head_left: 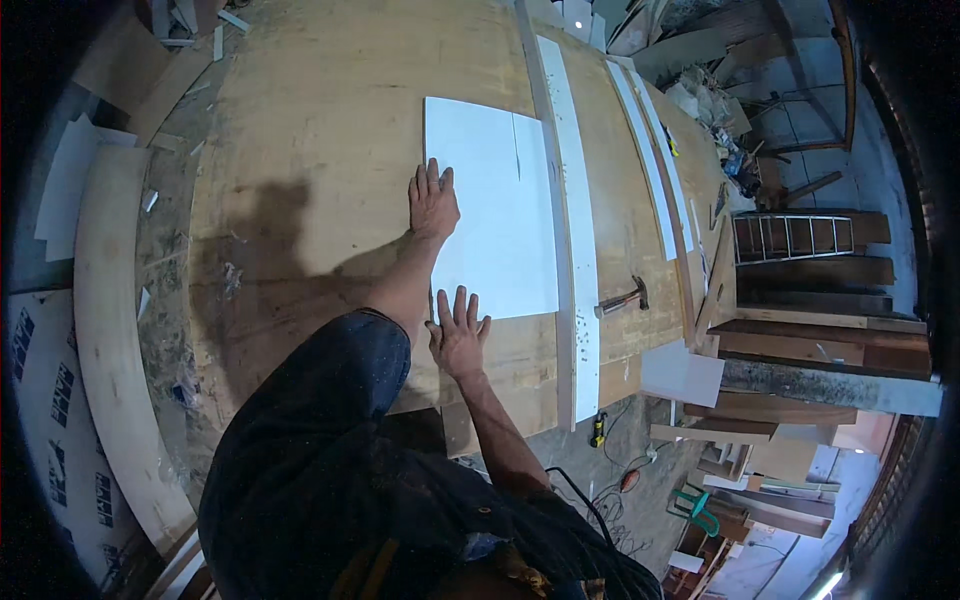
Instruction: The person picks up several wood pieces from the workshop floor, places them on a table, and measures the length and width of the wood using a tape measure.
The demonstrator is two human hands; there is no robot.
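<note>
A flat white rectangular panel [500, 230] lies on the large wooden worktable, with a thin dark line near its far right corner. My left hand [434, 206] rests on the panel's left edge, fingers stretched forward. Closer to me, my right hand [460, 338] lies at the near left corner, its fingers spread over the white surface. Neither hand grips anything. Along the panel's right side runs a long white strip [583, 270] dotted with small specks, beside a raised wooden edge. The panel's right edge appears to meet that wooden edge.
A hammer [624, 297] lies right of the long strip. More white strips [645, 165] lie farther right. A yellow-and-black tool [598, 430] sits near the table's front edge. A ladder [795, 238], stacked boards and a green chair [694, 510] stand at right; planks [110, 300] lie left.
</note>
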